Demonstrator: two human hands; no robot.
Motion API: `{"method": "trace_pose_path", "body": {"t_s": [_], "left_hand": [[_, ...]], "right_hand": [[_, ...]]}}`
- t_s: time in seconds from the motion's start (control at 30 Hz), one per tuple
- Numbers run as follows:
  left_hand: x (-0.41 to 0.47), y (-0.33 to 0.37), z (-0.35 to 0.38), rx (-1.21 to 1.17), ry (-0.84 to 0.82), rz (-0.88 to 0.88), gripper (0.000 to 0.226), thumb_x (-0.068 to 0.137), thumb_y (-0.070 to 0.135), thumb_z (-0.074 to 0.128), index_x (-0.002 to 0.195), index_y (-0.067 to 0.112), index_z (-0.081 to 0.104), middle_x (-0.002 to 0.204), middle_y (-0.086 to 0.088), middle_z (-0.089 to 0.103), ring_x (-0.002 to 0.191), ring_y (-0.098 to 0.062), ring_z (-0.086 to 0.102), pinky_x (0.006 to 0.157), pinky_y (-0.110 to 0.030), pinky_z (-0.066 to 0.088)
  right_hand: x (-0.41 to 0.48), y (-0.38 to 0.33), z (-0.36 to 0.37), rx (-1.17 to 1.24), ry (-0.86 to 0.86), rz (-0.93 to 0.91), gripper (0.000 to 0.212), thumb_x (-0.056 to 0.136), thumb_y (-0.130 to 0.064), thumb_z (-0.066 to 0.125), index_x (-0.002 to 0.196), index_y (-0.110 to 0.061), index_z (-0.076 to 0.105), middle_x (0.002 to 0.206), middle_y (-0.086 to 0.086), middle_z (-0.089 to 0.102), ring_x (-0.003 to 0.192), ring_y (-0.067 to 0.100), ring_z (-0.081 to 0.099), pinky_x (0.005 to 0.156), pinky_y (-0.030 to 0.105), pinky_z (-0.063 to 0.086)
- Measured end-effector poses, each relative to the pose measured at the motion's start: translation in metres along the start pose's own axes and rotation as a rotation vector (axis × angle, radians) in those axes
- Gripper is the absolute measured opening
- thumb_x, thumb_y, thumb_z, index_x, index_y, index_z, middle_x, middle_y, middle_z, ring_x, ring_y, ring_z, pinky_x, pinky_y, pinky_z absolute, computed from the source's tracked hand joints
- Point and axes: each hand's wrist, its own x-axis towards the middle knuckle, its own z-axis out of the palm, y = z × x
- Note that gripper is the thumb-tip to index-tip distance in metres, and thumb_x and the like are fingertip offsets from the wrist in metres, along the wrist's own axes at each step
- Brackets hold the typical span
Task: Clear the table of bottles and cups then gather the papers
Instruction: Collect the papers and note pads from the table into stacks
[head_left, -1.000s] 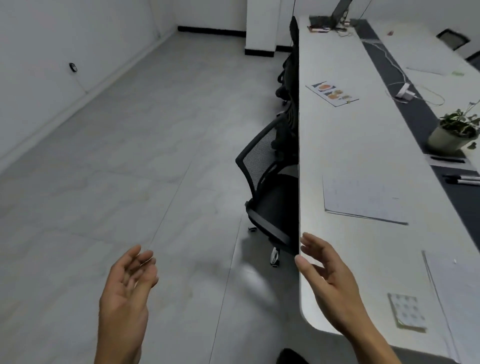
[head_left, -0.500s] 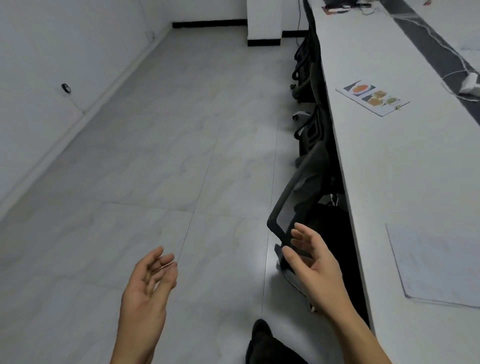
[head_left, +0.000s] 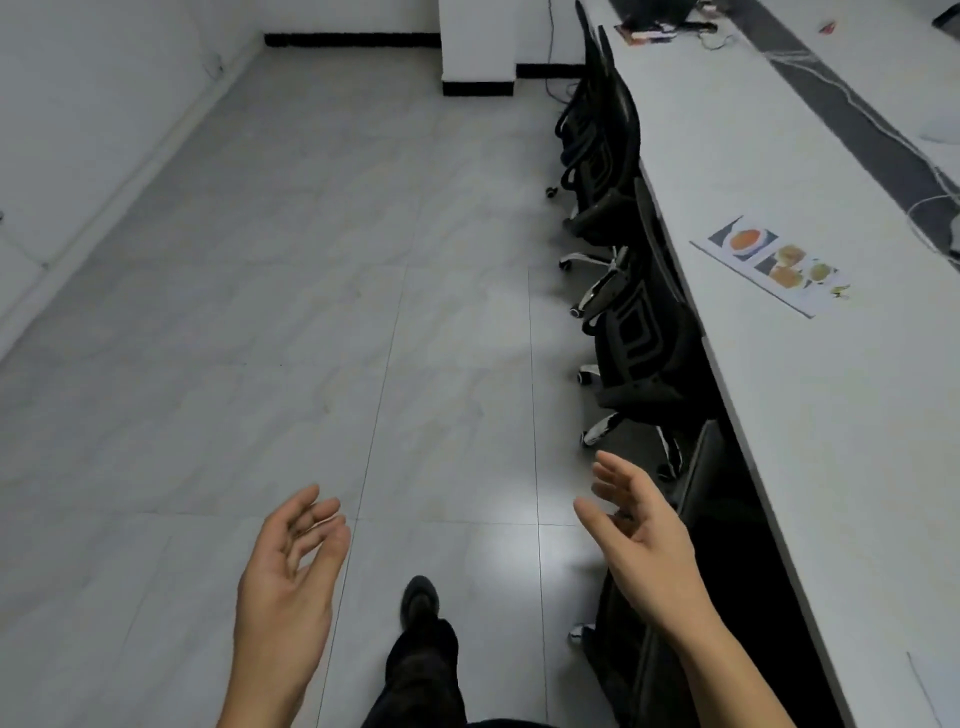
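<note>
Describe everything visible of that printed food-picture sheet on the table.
The printed sheet is a thin white rectangle, apparently paper, bearing orange and yellow-green food photos with dark shapes. It lies flat on the long white table, skewed to its edge, set in from the side where the black chairs stand. Only the tabletop touches it.

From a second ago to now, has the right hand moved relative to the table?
Yes. The right hand was at the table corner; now it hangs left of the table edge, above the floor.

View moves fwd along table (head_left: 779, 415); food-picture sheet (head_left: 774, 265) now closer, mid-right; plant, pens gone from view; dark shoe (head_left: 421, 597) enters at bottom.
</note>
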Motion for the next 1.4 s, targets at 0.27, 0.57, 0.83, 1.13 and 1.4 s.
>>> {"method": "trace_pose_path", "body": {"t_s": [0.27,0.57,0.83,1.13,1.4], "left_hand": [[0.206,0.112,0.131,0.118,-0.446,0.148,0.035,0.094,0.014,0.063,0.118,0.039,0.058,0.115,0.007,0.068,0.113,-0.014,0.064,0.103,-0.050,0.047],[0.266,0.127,0.363,0.326,-0.910,0.179,0.035,0.094,0.011,0.062,0.118,0.036,0.057,0.116,0.002,0.067,0.107,-0.015,0.064,0.097,-0.045,0.052],[0.280,0.183,0.525,0.373,-1.163,0.290,0.036,0.095,0.011,0.062,0.126,0.029,0.056,0.114,0.002,0.066,0.099,-0.004,0.064,0.098,-0.038,0.052],[0.341,0.161,0.704,0.662,-1.463,0.650,0.047,0.093,0.018,0.063,0.138,0.027,0.049,0.130,0.009,0.054,0.117,-0.004,0.054,0.086,-0.015,0.046],[0.411,0.094,0.919,1.127,-1.600,1.216,0.068,0.089,0.046,0.053,0.142,0.003,0.045,0.147,-0.028,0.038,0.138,-0.044,0.033,0.106,-0.061,0.036]], "right_hand": [[0.107,-0.059,-0.009,0.129,0.429,0.055,0.047,0.090,-0.018,0.070,0.130,-0.039,0.056,0.123,-0.023,0.063,0.115,-0.006,0.058,0.083,0.006,0.046],[0.188,-0.007,-0.075,0.341,0.853,0.229,0.042,0.090,-0.018,0.070,0.124,-0.038,0.058,0.124,-0.019,0.063,0.112,-0.006,0.060,0.086,0.017,0.047],[0.267,-0.016,-0.158,0.294,1.018,0.286,0.042,0.092,-0.021,0.067,0.129,-0.038,0.055,0.126,-0.023,0.061,0.111,-0.010,0.058,0.080,0.009,0.046],[0.340,-0.014,-0.197,0.348,1.362,0.490,0.039,0.093,-0.019,0.067,0.127,-0.034,0.058,0.126,-0.023,0.062,0.111,-0.009,0.059,0.078,0.005,0.046],[0.399,-0.027,-0.170,0.423,1.518,0.778,0.042,0.091,-0.021,0.069,0.129,-0.036,0.059,0.122,-0.019,0.064,0.108,-0.011,0.059,0.092,0.021,0.048]]}}
